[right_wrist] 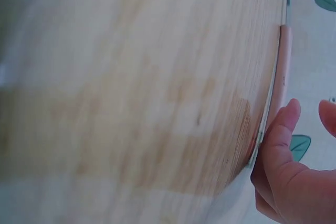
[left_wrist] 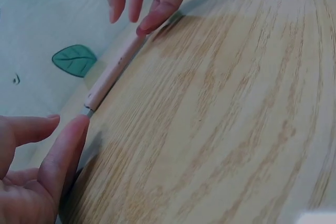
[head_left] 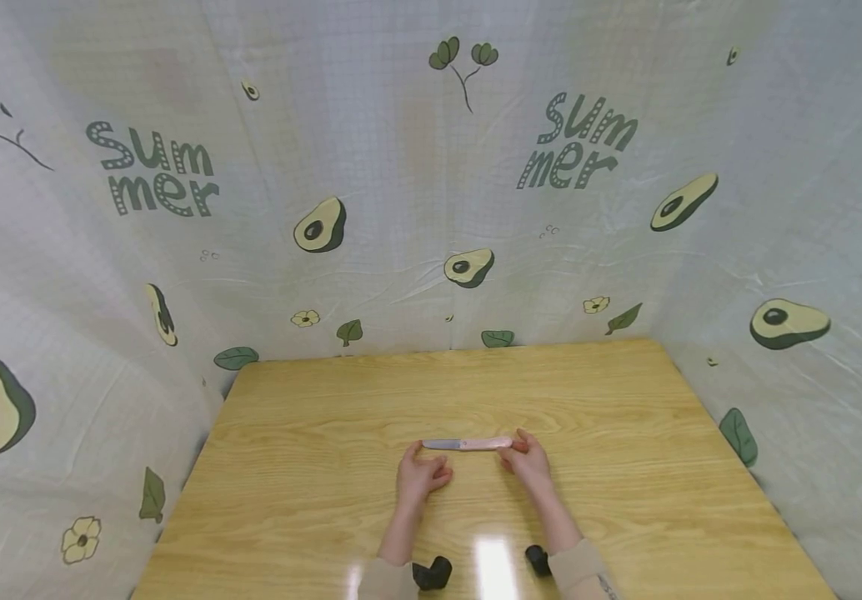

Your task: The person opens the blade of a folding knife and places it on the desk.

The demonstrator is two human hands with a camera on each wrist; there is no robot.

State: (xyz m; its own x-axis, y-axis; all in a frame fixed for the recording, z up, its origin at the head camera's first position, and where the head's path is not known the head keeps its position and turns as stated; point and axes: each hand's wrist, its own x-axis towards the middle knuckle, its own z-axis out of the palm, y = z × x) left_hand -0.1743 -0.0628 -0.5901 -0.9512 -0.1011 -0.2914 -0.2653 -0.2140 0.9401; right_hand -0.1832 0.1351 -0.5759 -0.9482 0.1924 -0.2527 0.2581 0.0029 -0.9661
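A small knife (head_left: 479, 444) with a pink handle and a grey blade lies crosswise on the wooden table, blade to the left. My left hand (head_left: 419, 477) is at the blade end, its index fingertip right at the blade's tip and its other fingers loosely bent. At the handle's far end is my right hand (head_left: 527, 462), fingers relaxed and thumb beside the pink handle. The left wrist view shows the right thumb touching the handle (left_wrist: 113, 74) end, while the left hand (left_wrist: 42, 166) hides most of the blade. In the right wrist view, the right hand (right_wrist: 294, 166) covers the handle's end.
The light wooden table (head_left: 288, 500) meets a pale cloth (head_left: 386, 167) printed with avocados, leaves and lettering at its back and sides. A black wrist device (head_left: 433, 573) sits by the left sleeve and another black device (head_left: 538, 560) by the right. Bright glare marks the table's front.
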